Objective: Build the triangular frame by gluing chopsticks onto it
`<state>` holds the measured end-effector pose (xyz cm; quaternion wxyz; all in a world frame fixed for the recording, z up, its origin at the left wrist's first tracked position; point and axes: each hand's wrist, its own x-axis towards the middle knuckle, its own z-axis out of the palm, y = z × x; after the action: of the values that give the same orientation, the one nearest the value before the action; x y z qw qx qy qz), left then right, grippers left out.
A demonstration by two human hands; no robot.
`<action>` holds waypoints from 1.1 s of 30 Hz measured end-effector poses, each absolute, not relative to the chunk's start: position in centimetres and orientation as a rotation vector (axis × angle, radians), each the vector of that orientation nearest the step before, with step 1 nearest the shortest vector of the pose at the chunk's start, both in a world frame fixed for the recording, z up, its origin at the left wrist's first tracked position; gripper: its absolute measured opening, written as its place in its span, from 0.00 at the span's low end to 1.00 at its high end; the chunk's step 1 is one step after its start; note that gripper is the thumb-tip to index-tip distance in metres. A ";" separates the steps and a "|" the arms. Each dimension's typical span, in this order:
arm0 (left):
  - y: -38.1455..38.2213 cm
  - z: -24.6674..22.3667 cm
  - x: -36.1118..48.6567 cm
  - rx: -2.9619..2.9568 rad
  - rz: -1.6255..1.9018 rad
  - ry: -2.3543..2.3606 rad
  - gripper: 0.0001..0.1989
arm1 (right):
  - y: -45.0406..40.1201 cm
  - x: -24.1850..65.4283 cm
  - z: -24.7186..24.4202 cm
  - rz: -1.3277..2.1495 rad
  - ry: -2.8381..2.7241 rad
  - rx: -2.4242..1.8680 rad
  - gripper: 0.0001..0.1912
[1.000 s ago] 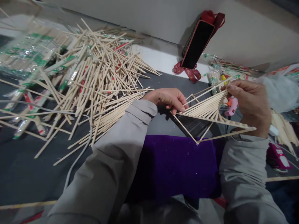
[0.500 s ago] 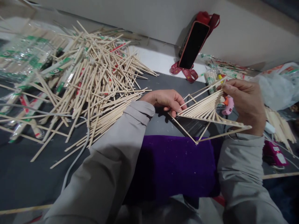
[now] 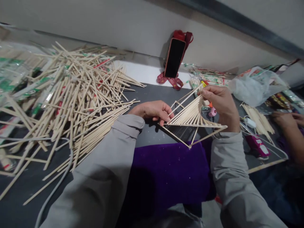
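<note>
Head view, looking down past two grey sleeves: an open, angular frame of thin, pale wooden sticks (image 3: pixel 187 114), one side filled by a close-set fan of them, is held between two bare hands over a dark grey table (image 3: pixel 148 93), its lowest corner at the far edge of a deep purple cloth (image 3: pixel 171 177).

The left hand (image 3: pixel 154 110) has thumb and fingers pinched together on the frame's left corner, where the fan begins. The right hand (image 3: pixel 222 101) is closed on the upper end, thumb against fingers, wrist behind the right-hand corner. Gripped at two separate points, the light frame is probably kept steady and tilted so the fanned side faces the wearer — a fingertip hold that likely spares the thin joints from squeezing.

To the left lies a heap of loose, pale sticks (image 3: pixel 87 79), with a neater row beside the left forearm, perhaps for easy reach. A black-screened phone with a reddish edge (image 3: pixel 175 58) leans upright against a red-topped object, probably for support. Just beyond the right hand sits a small pink tool (image 3: pixel 212 111), partly hidden — its kind is unclear. At far right, another person's hands (image 3: pixel 283 120) are near the table.
</note>
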<state>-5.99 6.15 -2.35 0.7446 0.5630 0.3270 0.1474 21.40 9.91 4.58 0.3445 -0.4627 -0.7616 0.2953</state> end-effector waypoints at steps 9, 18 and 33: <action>6.1 -2.5 -6.0 1.231 0.277 0.756 0.12 | 10.3 20.8 4.6 0.810 -1.999 -1.126 0.11; 6.0 -2.6 -6.0 1.214 0.278 0.792 0.14 | 10.2 20.6 4.5 0.804 -2.034 -1.092 0.12; 5.5 -2.2 -5.8 1.203 0.372 0.769 0.09 | 15.1 16.0 6.9 1.073 -2.222 -0.881 0.10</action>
<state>-5.84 5.50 -2.17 0.7401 0.5483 0.3505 0.1694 16.00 15.07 6.94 0.2579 -0.3250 -0.8193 0.3956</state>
